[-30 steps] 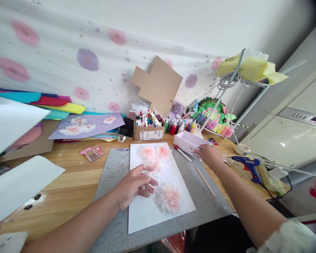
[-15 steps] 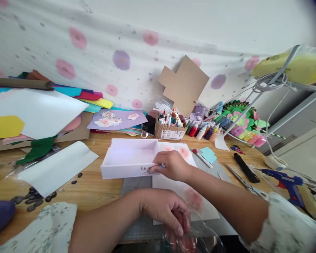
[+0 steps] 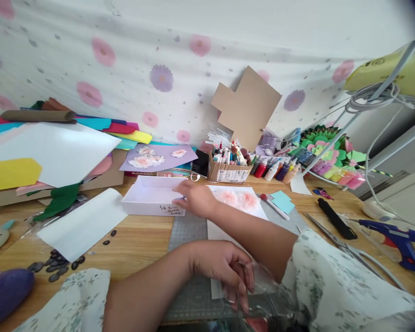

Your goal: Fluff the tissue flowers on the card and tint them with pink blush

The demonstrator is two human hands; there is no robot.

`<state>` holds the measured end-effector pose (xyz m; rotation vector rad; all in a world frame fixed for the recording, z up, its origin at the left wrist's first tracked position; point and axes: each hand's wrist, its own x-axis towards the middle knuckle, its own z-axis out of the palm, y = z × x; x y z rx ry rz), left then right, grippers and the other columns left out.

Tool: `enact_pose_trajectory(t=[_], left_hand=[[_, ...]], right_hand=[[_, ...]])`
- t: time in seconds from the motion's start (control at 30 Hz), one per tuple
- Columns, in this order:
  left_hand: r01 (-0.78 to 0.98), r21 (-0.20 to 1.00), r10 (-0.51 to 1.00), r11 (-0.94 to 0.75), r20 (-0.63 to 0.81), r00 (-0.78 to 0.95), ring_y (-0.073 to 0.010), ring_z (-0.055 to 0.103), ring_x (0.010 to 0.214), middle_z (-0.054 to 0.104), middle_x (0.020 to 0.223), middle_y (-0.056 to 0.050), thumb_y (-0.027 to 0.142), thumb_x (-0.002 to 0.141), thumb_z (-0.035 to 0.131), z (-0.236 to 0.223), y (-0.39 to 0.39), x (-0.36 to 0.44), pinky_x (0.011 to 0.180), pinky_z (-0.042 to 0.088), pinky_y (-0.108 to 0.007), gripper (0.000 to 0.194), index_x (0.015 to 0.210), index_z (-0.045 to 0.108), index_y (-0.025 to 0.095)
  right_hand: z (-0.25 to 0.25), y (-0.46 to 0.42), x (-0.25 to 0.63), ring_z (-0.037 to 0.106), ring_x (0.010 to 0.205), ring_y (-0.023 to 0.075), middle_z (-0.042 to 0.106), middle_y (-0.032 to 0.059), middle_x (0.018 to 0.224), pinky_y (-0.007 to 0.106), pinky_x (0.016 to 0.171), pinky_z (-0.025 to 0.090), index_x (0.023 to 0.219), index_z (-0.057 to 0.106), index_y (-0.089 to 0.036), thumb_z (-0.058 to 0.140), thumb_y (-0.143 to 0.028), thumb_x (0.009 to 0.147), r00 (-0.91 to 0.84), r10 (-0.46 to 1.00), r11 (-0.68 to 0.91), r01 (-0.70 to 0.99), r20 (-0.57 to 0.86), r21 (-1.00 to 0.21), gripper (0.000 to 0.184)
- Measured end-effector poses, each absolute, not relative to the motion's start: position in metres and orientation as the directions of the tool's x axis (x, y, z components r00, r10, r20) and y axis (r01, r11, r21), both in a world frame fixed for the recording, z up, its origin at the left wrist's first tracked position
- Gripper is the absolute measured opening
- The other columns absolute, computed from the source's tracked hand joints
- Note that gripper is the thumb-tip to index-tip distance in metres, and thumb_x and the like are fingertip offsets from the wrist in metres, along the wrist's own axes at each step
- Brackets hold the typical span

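Note:
My right hand [image 3: 195,198] is closed on the right end of a shallow white open box [image 3: 148,208]. Dark handwriting marks the box's front wall. Something small and blue shows between the fingers. My left hand [image 3: 226,267] hangs over the near table edge, fingers curled round a clear plastic piece [image 3: 268,288]. Its lower part is blurred, and I cannot make out its full shape. Beneath my right forearm, white paper [image 3: 216,230] with two pink fluffy flowers [image 3: 237,199] lies on a grey cutting mat [image 3: 186,235].
A carton of pens [image 3: 230,171] and several paint bottles [image 3: 271,171] stand at the back. To the right lie scissors [image 3: 327,233] and a blue glue gun [image 3: 394,233]. Dark pebbles [image 3: 57,265], rolled white paper [image 3: 86,221] and stacked coloured sheets [image 3: 65,152] occupy the left.
My right hand has moved left and away with the box, baring the mat and the pink flowers. My left hand stays low with the clear plastic. The view has shifted slightly.

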<state>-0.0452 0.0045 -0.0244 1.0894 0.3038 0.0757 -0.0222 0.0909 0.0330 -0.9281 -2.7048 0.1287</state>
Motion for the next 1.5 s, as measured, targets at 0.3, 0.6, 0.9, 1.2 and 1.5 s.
enact_pose_trajectory(t=[0.3,0.6,0.9,1.2,1.5], left_hand=[[-0.13,0.917,0.841,0.376,-0.279,0.463,-0.0089,0.059,0.053,0.065,0.066,0.002,0.037,0.076,0.068,0.004,0.014,-0.052,0.053,0.046,-0.02,0.028,0.091,0.054,0.017],[0.097,0.948,0.878,0.303,-0.317,0.357,-0.0149,0.063,0.061,0.064,0.067,0.0,0.043,0.077,0.065,0.017,0.012,0.021,0.06,0.049,-0.028,0.032,0.093,0.053,0.018],[0.591,0.805,0.976,0.05,0.085,-0.199,-0.0288,0.059,0.107,0.063,0.116,-0.008,0.044,0.077,0.058,0.014,0.045,-0.045,0.093,0.044,-0.043,0.036,0.105,0.057,0.021],[0.0,0.955,0.932,0.297,-0.29,-0.216,-0.0198,0.058,0.103,0.052,0.128,-0.004,0.025,0.063,0.073,0.014,0.026,-0.049,0.082,0.049,-0.032,0.04,0.1,0.059,0.023],[-0.128,0.899,0.907,0.418,-0.42,0.008,-0.02,0.064,0.058,0.069,0.072,-0.005,0.022,0.06,0.075,0.003,0.012,-0.028,0.051,0.049,-0.029,0.035,0.091,0.063,0.013]], right_hand=[[0.084,0.082,0.23,0.055,0.059,0.0131,0.066,0.0024,0.064,0.025,0.058,0.038,0.07,0.069,-0.015,0.054,-0.036,0.085,-0.218,0.943,0.322,0.793,0.252,-0.518,0.029],[0.027,0.025,0.248,0.057,0.065,0.0147,0.071,0.0045,0.08,0.026,0.06,0.04,0.12,0.06,-0.015,0.057,-0.046,0.08,-0.216,0.976,0.122,0.614,-0.017,-0.78,0.051],[0.01,0.05,0.294,0.056,0.056,0.012,0.061,-0.0026,0.054,0.023,0.058,0.039,0.069,0.061,-0.018,0.057,-0.029,0.076,-0.13,0.964,-0.126,0.55,-0.234,-0.825,0.013],[0.002,0.047,0.274,0.035,0.037,0.0047,0.072,0.005,0.075,0.022,0.038,0.026,0.069,0.052,-0.018,0.052,-0.03,0.075,-0.198,0.878,-0.32,0.434,-0.435,-0.843,0.014],[0.005,0.041,0.283,0.033,0.039,0.0042,0.071,0.0055,0.073,0.022,0.04,0.019,0.069,0.048,-0.019,0.057,-0.045,0.071,-0.277,0.852,-0.324,0.386,-0.444,-0.864,0.028]])
